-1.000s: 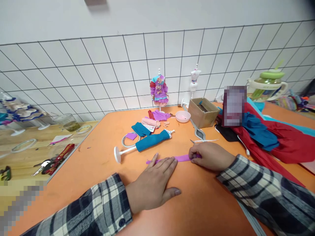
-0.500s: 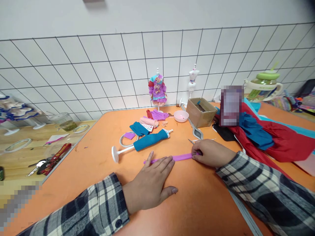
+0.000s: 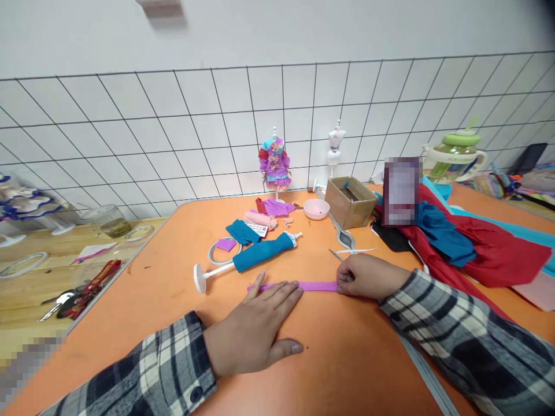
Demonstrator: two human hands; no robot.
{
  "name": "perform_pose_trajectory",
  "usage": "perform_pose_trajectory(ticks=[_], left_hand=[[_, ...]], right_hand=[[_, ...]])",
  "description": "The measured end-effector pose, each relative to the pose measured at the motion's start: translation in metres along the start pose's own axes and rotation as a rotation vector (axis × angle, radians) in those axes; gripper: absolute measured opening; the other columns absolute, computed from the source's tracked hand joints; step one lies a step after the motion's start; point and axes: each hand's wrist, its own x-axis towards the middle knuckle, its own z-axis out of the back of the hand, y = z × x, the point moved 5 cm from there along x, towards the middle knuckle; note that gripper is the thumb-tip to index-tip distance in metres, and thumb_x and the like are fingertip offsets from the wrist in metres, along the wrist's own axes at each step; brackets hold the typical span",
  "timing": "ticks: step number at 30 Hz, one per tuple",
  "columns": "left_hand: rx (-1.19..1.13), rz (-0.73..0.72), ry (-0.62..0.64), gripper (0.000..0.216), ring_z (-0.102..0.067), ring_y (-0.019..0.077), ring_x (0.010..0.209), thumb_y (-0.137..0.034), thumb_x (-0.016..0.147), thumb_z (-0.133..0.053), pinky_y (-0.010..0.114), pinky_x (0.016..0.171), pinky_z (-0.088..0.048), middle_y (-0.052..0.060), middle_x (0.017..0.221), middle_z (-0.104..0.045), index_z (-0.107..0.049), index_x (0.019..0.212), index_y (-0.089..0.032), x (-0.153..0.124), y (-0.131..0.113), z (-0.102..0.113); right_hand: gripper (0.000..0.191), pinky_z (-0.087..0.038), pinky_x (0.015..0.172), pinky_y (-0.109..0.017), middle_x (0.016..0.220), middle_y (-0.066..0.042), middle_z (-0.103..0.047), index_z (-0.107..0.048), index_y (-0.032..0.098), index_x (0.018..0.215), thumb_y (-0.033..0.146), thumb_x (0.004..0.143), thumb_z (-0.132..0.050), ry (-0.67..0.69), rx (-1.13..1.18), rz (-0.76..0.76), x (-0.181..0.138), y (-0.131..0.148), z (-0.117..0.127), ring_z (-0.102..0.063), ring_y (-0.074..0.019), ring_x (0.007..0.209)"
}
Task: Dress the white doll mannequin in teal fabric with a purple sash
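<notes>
A narrow purple fabric strip lies stretched across the orange table. My left hand presses flat on its left part, fingers extended and thumb spread, covering some of it. At the other end, my right hand pinches the strip between thumb and curled fingers. Just beyond the hands a small white dress form lies on its side, wrapped in teal fabric. A thin pointed tool rests close to my right knuckles.
Behind stand a dressed mini mannequin, a bare one, a pink bowl and a cardboard box. Red fabric is heaped at right near a phone. A tape roll and keys lie leftward.
The view has shifted slightly. My left hand stays flat and my right hand keeps its pinch; the strip between them now lies straighter and more level.
</notes>
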Motion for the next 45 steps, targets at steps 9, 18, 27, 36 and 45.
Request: perform_pose_trajectory(ticks=[9, 18, 27, 36, 45], left_hand=[[0.113, 0.025, -0.107, 0.078, -0.055, 0.0297, 0.111, -0.076, 0.083, -0.041, 0.064, 0.115, -0.008, 0.010, 0.121, -0.059, -0.045, 0.142, -0.025, 0.016, -0.015, 0.005], [0.266, -0.072, -0.184, 0.072, -0.036, 0.0354, 0.134, -0.066, 0.091, -0.036, 0.052, 0.116, -0.018, 0.016, 0.144, -0.047, -0.051, 0.135, -0.010, 0.032, -0.028, -0.002], [0.289, 0.011, -0.122, 0.061, -0.054, 0.0279, 0.091, -0.067, 0.090, -0.039, 0.046, 0.089, -0.040, 0.011, 0.096, -0.061, -0.060, 0.108, -0.013, 0.044, -0.037, -0.002], [0.313, 0.034, -0.143, 0.069, -0.055, 0.0308, 0.096, -0.070, 0.087, -0.042, 0.055, 0.102, -0.031, 0.012, 0.100, -0.062, -0.057, 0.120, -0.011, 0.050, -0.044, -0.006], [0.326, 0.045, -0.154, 0.069, -0.053, 0.0312, 0.101, -0.068, 0.089, -0.040, 0.059, 0.106, -0.027, 0.013, 0.105, -0.061, -0.053, 0.128, -0.012, 0.045, -0.042, -0.008]], right_hand=[[0.019, -0.036, 0.052, -0.022, 0.068, 0.000, -0.067, -0.074, 0.019, 0.075, 0.035, 0.073, -0.064, 0.081, 0.071, 0.010, 0.005, -0.006, -0.005, -0.057, -0.0139, 0.062], [0.022, -0.036, 0.053, -0.023, 0.067, 0.000, -0.067, -0.075, 0.020, 0.078, 0.039, 0.075, -0.064, 0.084, 0.083, 0.010, 0.001, -0.006, -0.002, -0.056, -0.0140, 0.061], [0.019, -0.033, 0.051, -0.022, 0.066, 0.002, -0.064, -0.074, 0.023, 0.082, 0.037, 0.072, -0.067, 0.043, 0.065, 0.029, -0.007, -0.016, 0.003, -0.055, -0.0130, 0.059], [0.013, -0.032, 0.053, -0.024, 0.065, 0.001, -0.066, -0.072, 0.023, 0.072, 0.026, 0.074, -0.060, -0.011, -0.043, 0.006, -0.012, -0.015, 0.006, -0.056, -0.0137, 0.060], [0.030, -0.040, 0.066, -0.031, 0.087, -0.008, -0.069, -0.071, 0.021, 0.087, 0.040, 0.089, -0.049, -0.412, -0.273, -0.043, -0.026, 0.008, 0.011, -0.061, -0.0219, 0.079]])
